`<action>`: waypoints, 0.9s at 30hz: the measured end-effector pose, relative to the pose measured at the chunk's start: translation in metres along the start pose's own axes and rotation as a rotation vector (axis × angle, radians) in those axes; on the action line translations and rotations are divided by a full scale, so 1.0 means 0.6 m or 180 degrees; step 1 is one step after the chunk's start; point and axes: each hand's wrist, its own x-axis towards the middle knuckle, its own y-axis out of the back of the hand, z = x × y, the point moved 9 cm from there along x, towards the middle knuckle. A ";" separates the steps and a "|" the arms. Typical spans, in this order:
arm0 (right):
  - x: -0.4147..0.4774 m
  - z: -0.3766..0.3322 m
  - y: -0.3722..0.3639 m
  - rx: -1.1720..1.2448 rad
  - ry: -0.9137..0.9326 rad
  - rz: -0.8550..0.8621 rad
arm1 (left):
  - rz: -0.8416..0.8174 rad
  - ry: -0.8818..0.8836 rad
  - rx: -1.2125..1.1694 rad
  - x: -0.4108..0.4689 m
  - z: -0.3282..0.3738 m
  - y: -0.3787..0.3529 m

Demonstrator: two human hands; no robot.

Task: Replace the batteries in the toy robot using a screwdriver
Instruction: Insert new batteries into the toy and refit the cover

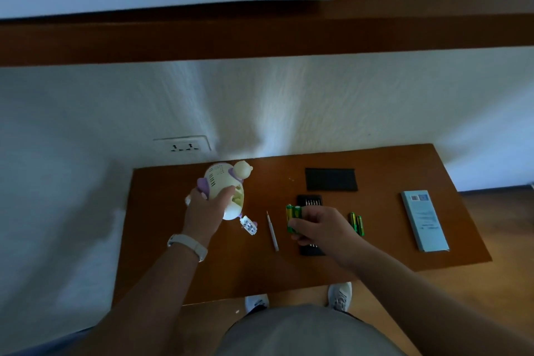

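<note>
The white and purple toy robot (222, 185) lies on its front on the brown table (375, 240), its battery bay facing up and uncovered. My left hand (208, 208) grips its body from the near side. My right hand (318, 225) pinches two green and yellow batteries (293, 215) just above the black bit tray (309, 248). Two more batteries (357, 222) lie on the table to the right of that hand. A thin white screwdriver (272, 231) lies between the toy and the tray. A small tag (249, 224) hangs from the toy's near end.
A black lid or pouch (331, 179) lies at the back of the table. A light blue box (424, 221) sits at the right end. A wall socket (183, 146) is behind the table. My shoes (341, 296) stand under the near edge.
</note>
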 end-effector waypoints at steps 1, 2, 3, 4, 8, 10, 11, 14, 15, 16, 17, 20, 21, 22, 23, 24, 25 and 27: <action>-0.002 -0.004 -0.001 -0.0004 0.0023 -0.0013 | -0.0052 -0.0021 -0.0206 -0.008 0.004 -0.001; -0.004 -0.011 -0.002 0.0001 0.0057 -0.0030 | -0.0128 -0.0034 -0.0363 -0.018 0.009 -0.003; -0.007 -0.020 -0.004 -0.0001 0.0105 -0.0052 | -0.0203 -0.0046 -0.0498 -0.029 0.014 -0.005; -0.010 -0.031 -0.006 -0.0037 0.0160 -0.0071 | -0.0267 -0.0076 -0.0632 -0.041 0.022 -0.006; -0.024 -0.072 -0.009 -0.0376 0.0367 -0.0064 | -0.0484 -0.0343 -0.1073 -0.090 0.061 -0.008; -0.032 -0.094 -0.008 -0.0429 0.0477 -0.0062 | -0.0804 -0.0577 -0.1330 -0.112 0.084 -0.019; -0.037 -0.108 -0.007 -0.0422 0.0540 -0.0057 | -0.0967 -0.0691 -0.1468 -0.122 0.094 -0.024; -0.054 -0.156 -0.002 -0.0364 0.0857 0.0003 | -0.1091 -0.0807 -0.1738 -0.145 0.115 -0.027; -0.059 -0.172 0.000 -0.0348 0.0978 0.0041 | -0.1116 -0.0868 -0.1786 -0.151 0.122 -0.028; -0.065 -0.187 0.002 -0.0327 0.1098 0.0085 | -0.1182 -0.0960 -0.1842 -0.159 0.130 -0.030; -0.070 -0.201 0.004 -0.0304 0.1227 0.0130 | -0.1234 -0.1027 -0.1901 -0.166 0.137 -0.033; -0.084 -0.236 0.007 -0.0259 0.1578 0.0267 | -0.1304 -0.1118 -0.2048 -0.183 0.153 -0.040; -0.088 -0.245 0.005 -0.0252 0.1673 0.0289 | -0.1304 -0.1145 -0.2068 -0.188 0.157 -0.042; -0.092 -0.254 0.002 -0.0270 0.1765 0.0294 | -0.1311 -0.1155 -0.2084 -0.192 0.160 -0.044; -0.096 -0.261 -0.002 -0.0315 0.1846 0.0289 | -0.1336 -0.1153 -0.2104 -0.196 0.161 -0.047; -0.099 -0.266 -0.005 -0.0376 0.1910 0.0276 | -0.1345 -0.1147 -0.2134 -0.199 0.161 -0.049; -0.101 -0.271 -0.009 -0.0442 0.1959 0.0256 | -0.1348 -0.1147 -0.2162 -0.201 0.161 -0.051; -0.106 -0.276 -0.016 -0.0567 0.2060 0.0214 | -0.1365 -0.1180 -0.2172 -0.204 0.162 -0.053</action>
